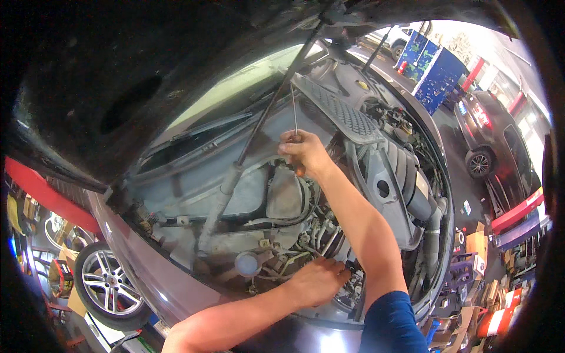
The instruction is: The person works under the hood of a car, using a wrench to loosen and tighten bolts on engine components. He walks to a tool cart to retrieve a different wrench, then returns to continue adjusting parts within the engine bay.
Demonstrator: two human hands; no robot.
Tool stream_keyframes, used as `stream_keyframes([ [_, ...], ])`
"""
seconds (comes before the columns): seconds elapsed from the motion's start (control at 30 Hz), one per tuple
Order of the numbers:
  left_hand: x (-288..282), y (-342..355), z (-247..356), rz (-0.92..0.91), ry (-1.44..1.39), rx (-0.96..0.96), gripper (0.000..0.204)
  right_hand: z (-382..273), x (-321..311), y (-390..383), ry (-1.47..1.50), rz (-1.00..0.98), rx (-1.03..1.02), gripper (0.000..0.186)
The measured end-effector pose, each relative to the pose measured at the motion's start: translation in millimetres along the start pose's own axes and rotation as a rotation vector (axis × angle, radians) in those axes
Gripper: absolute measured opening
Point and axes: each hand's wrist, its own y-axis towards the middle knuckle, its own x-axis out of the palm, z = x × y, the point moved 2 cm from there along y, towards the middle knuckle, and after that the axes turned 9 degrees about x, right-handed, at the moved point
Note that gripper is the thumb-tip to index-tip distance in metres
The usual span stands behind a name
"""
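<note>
I lean over a car's open engine bay (294, 200). My right hand (304, 152) is raised over the middle of the bay, closed around the handle of a long screwdriver (294, 112) whose thin shaft points up toward the windscreen. My left hand (318, 281) rests low in the front of the bay with fingers curled into the hoses and wiring near a round white cap (248, 263); what it holds is hidden.
The raised bonnet (118, 76) fills the upper left, held by a gas strut (265, 117). A grey engine cover (391, 176) lies to the right. A front wheel (106, 282) sits lower left. A dark parked car (494, 135), blue panels and workshop clutter stand at right.
</note>
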Motion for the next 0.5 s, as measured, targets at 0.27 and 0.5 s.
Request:
stream_keyframes([
  [0.27,-4,0,-1,-0.077,-0.028,-0.026,0.032,4,9,-71,0.368,-0.214,-0.018,0.029],
  [0.5,-7,3,0,-0.088,-0.038,-0.034,0.032,6,4,-85,0.391,-0.279,0.01,0.027],
])
